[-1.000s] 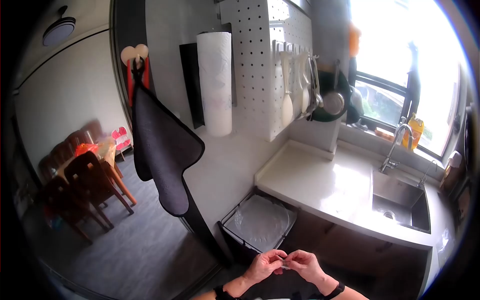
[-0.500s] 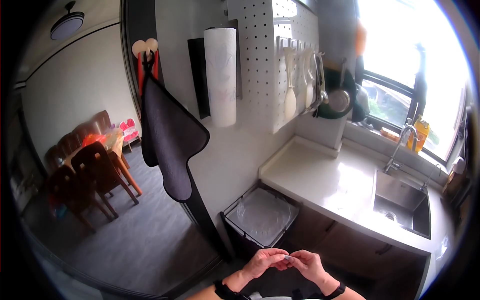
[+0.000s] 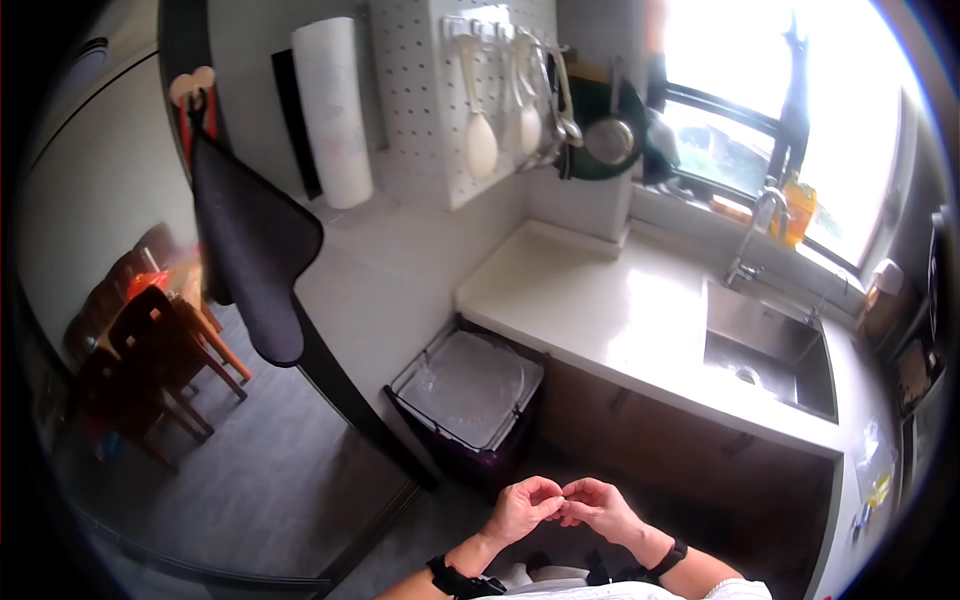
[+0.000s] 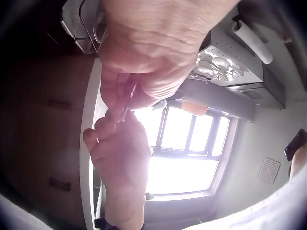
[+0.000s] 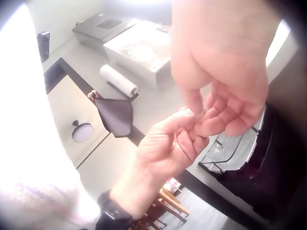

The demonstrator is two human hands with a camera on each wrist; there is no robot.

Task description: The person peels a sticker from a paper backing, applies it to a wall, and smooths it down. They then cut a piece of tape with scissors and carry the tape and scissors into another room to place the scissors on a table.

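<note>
My left hand (image 3: 522,508) and right hand (image 3: 602,510) meet at the fingertips, low in the head view, in front of a dark bin (image 3: 470,462). Between them they pinch a small, thin, pale piece (image 4: 125,115), mostly covered by the fingers; its kind I cannot tell. In the right wrist view, a whitish bit of the piece (image 5: 202,113) shows where thumbs and forefingers come together. The bin has a wire frame and a clear plastic liner (image 3: 462,388) across its top.
A white counter (image 3: 560,285) with a steel sink (image 3: 770,345) and tap runs along the right, above brown cabinets (image 3: 640,430). Paper towels (image 3: 335,115), a dark hanging cloth (image 3: 255,240) and utensils on a pegboard line the wall. Dining chairs (image 3: 155,330) stand beyond the doorway.
The head view has swung right and down, so the bin and counter sit further left. Both hands stay together at the fingertips, with the pale piece now less visible between them in the head view.
</note>
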